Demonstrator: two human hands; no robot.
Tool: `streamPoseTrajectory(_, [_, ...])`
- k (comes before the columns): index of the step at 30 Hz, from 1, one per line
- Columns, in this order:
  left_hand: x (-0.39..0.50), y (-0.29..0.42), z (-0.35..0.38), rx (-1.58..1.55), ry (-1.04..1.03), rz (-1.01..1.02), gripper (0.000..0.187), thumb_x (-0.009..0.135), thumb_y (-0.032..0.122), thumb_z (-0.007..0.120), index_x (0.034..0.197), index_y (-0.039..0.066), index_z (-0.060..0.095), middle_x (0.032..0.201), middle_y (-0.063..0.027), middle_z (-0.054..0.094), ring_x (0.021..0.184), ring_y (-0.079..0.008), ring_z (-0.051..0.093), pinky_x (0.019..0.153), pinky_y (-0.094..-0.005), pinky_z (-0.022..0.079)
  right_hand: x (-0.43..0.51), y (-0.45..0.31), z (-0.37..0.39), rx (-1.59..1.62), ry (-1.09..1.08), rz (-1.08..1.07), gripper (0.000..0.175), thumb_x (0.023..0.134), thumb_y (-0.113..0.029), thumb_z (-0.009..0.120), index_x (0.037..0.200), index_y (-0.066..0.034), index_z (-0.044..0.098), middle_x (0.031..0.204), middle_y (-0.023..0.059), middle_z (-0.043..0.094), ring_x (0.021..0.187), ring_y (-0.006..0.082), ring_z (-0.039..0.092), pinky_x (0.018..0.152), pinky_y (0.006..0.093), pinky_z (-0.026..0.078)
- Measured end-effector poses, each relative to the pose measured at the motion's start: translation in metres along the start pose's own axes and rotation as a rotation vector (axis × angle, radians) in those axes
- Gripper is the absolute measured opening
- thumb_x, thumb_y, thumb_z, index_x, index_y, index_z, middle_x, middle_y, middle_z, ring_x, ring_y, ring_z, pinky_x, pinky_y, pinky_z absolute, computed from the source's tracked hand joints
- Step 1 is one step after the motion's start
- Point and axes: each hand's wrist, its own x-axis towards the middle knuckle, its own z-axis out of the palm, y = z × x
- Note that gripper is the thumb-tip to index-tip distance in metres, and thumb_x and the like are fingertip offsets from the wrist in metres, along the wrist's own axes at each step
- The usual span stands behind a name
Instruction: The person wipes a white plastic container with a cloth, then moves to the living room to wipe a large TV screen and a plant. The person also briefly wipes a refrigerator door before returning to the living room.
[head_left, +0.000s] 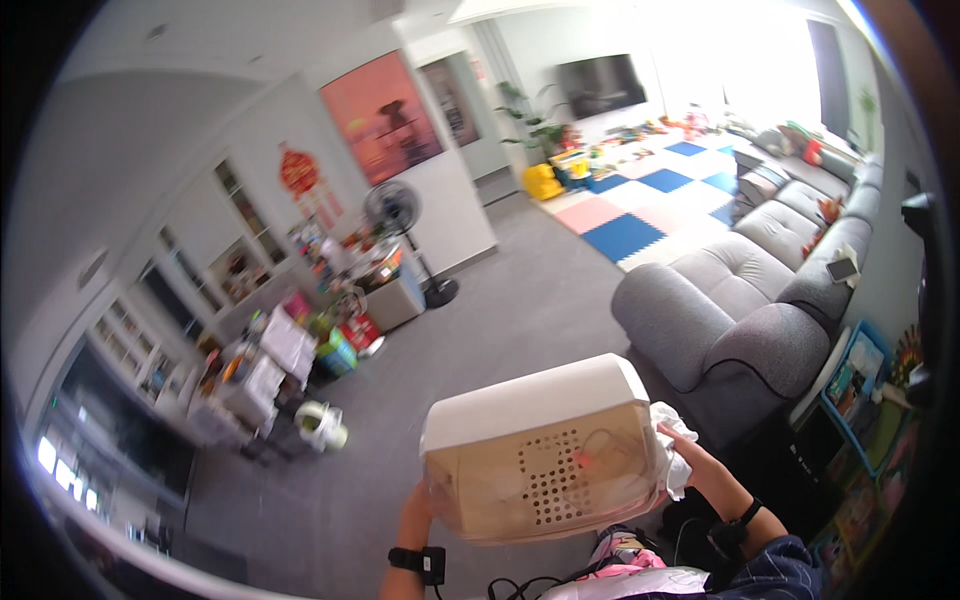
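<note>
I carry a white plastic box (536, 405) with a see-through amber front, tilted in front of my body above the floor. Many round holes dot that front, and a cable-like loop and a small red spot show dimly through it. My left hand (421, 496) grips the left end, its fingers mostly hidden behind the box. At the opposite end, my right hand (682, 450) holds the box with a crumpled white cloth or tissue (673, 469) pressed between palm and wall. Both wrists wear black straps.
A grey sofa (727, 300) stands ahead to the right, beside a foam puzzle mat (622, 236). A standing fan (431, 285) and cluttered tables (259, 390) line the left. A small white-green potty-like seat (321, 426) sits on the grey floor. A blue-framed rack (862, 405) is at right.
</note>
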Motion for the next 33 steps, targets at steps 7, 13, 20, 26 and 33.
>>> streamPoseTrajectory(7, [0.248,-0.003,0.042,0.162,-0.147,0.000,0.036,0.085,0.026,0.053,0.114,0.004,0.052,0.109,-0.0220,0.057,0.106,-0.0359,0.052,0.083,-0.0375,0.044,0.179,-0.130,0.022,0.082,0.140,-0.004,0.049,0.088,-0.043,0.051,0.118,-0.0050,0.050,0.106,0.0130,0.062,0.092,0.0266,0.062,0.085,0.0446,0.048])
streamPoseTrajectory(13, [0.434,0.033,0.038,0.170,-0.139,0.173,0.038,0.084,0.027,0.054,0.113,0.003,0.052,0.108,-0.0226,0.057,0.105,-0.0364,0.052,0.082,-0.0385,0.044,0.299,-0.250,0.056,-0.071,0.003,0.052,0.067,0.083,-0.052,0.054,0.130,-0.0073,0.039,0.124,0.0181,0.050,0.105,0.0322,0.055,0.084,0.0542,0.045])
streamPoseTrajectory(20, [0.669,0.059,0.119,0.126,-0.228,0.354,0.039,0.085,0.030,0.053,0.115,0.004,0.052,0.109,-0.0218,0.057,0.105,-0.0353,0.053,0.082,-0.0389,0.045,0.438,-0.358,0.024,0.065,0.112,-0.051,0.054,0.086,-0.049,0.051,0.124,-0.0104,0.047,0.117,0.0148,0.055,0.102,0.0309,0.057,0.085,0.0539,0.045])
streamPoseTrajectory(26, [0.885,0.175,0.219,-0.092,-0.524,0.504,0.041,0.087,0.032,0.050,0.119,0.005,0.049,0.112,-0.0180,0.056,0.105,-0.0312,0.053,0.083,-0.0377,0.046,0.496,-0.461,0.015,0.228,0.352,-0.399,0.052,0.089,-0.045,0.049,0.123,-0.0060,0.046,0.112,0.0135,0.059,0.098,0.0285,0.060,0.087,0.0471,0.046])
streamPoseTrajectory(33, [1.050,0.288,0.354,-0.396,-0.892,0.542,0.043,0.090,0.035,0.046,0.123,0.007,0.047,0.116,-0.0135,0.056,0.105,-0.0263,0.054,0.084,-0.0363,0.047,0.557,-0.590,-0.032,0.363,0.451,-0.535,0.045,0.090,-0.040,0.049,0.121,-0.0070,0.049,0.107,0.0119,0.062,0.091,0.0275,0.063,0.079,0.0436,0.051])
